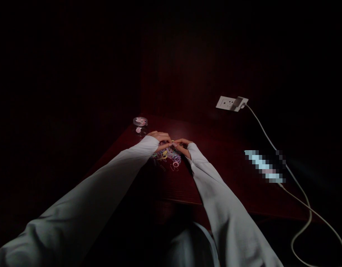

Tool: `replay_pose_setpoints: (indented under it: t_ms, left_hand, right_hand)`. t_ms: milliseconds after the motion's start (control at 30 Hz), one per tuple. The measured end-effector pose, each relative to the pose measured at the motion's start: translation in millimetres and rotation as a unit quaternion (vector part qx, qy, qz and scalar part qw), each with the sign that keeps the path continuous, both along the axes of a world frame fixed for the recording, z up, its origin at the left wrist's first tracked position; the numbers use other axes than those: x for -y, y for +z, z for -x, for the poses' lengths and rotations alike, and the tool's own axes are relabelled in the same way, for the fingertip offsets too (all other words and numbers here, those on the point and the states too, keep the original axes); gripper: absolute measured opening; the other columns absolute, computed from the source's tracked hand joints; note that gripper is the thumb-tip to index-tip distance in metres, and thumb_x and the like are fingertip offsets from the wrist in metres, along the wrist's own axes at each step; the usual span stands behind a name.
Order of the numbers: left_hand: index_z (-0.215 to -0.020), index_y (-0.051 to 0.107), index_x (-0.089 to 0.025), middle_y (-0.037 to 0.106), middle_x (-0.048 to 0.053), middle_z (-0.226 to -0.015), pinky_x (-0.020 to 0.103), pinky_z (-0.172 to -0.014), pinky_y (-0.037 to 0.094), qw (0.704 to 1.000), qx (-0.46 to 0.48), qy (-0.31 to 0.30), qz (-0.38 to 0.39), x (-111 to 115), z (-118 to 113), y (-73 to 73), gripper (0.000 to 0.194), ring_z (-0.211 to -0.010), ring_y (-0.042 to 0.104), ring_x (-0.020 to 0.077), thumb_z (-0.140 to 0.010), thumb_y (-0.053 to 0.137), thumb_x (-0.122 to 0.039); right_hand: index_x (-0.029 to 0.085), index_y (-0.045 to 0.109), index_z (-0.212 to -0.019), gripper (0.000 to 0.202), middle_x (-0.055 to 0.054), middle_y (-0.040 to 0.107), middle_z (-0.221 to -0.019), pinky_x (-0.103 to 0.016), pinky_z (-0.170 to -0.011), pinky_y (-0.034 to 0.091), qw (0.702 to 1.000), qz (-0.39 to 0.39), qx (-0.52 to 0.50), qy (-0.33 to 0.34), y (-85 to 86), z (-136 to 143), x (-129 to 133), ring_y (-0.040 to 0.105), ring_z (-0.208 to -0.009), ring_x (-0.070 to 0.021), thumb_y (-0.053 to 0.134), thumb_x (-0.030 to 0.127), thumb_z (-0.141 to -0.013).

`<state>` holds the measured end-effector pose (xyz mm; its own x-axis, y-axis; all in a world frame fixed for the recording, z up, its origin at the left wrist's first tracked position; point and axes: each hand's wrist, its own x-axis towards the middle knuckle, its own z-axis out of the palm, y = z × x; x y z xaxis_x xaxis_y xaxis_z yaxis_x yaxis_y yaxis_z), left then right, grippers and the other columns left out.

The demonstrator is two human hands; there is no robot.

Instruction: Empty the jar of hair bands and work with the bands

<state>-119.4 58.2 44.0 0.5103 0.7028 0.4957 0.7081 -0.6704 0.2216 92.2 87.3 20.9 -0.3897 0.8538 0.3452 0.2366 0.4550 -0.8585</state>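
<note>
A pile of small coloured pieces (175, 157) lies on the red table (171, 185) beneath the left hand (161, 138) and right hand (183, 147), fingertips close together, though I cannot tell whether either grips anything; a clear container (140, 121) stands beyond the left hand; at right, a white cable (261, 128) trails from the wall socket (225, 103).

bench (173, 187): wood, smooth, with a soft sheen and fine grain towards the near edge. sleeves (104, 185): matt cloth, softly creased. round container (140, 121): clear and glossy, apparently plastic. wall socket (224, 102): smooth plastic. cable (264, 129): smooth, plastic-looking sheath. small loops (175, 158): too small to tell material.
</note>
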Motion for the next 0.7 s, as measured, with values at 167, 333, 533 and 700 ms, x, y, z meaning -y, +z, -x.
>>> replay_pose_setpoints:
  t_ms: [167,333,533,700]
  left_hand:
    - [-0.098,0.072,-0.023,0.072,0.001,-0.098,0.028,-0.079,0.036,1.0,-0.009,-0.011,-0.001,-0.7,0.7,-0.2,0.025,-0.09,0.063,0.0156,-0.099,0.052,-0.038]
    - [-0.097,0.072,-0.023,0.072,0.001,-0.096,0.028,-0.08,0.037,1.0,-0.007,-0.005,0.006,0.0,1.4,0.3,0.027,-0.087,0.063,0.0147,-0.099,0.05,-0.039]
    - [-0.095,0.071,-0.022,0.072,0.001,-0.095,0.028,-0.08,0.036,1.0,-0.003,0.0,0.002,1.6,0.4,0.0,0.025,-0.087,0.063,0.0145,-0.099,0.052,-0.037]
    - [-0.093,0.074,-0.022,0.071,0.0,-0.09,0.029,-0.08,0.036,1.0,0.001,0.03,0.009,-6.0,-2.2,-7.5,0.023,-0.079,0.06,0.0136,-0.097,0.056,-0.036]
  right_hand:
    - [0.019,0.073,-0.078,0.05,-0.002,0.063,-0.068,-0.027,-0.053,0.032,1.0,0.004,0.007,-0.018,1.2,-1.2,-1.2,0.043,-0.058,-0.0119,0.072,0.069,-0.071]
    - [0.019,0.069,-0.073,0.054,0.0,0.06,-0.063,-0.026,-0.051,0.028,0.999,0.016,-0.021,-0.022,2.6,1.0,0.6,0.039,-0.055,-0.0105,0.072,0.073,-0.068]
    - [0.02,0.063,-0.069,0.053,0.0,0.058,-0.062,-0.026,-0.053,0.034,0.995,0.01,-0.063,-0.075,13.7,-3.0,-3.8,0.045,-0.055,-0.0116,0.071,0.073,-0.066]
    - [0.02,0.065,-0.078,0.054,0.0,0.057,-0.068,-0.028,-0.054,0.041,0.958,-0.038,-0.13,-0.253,17.1,-30.8,-19.7,0.049,-0.059,-0.0136,0.062,0.074,-0.074]
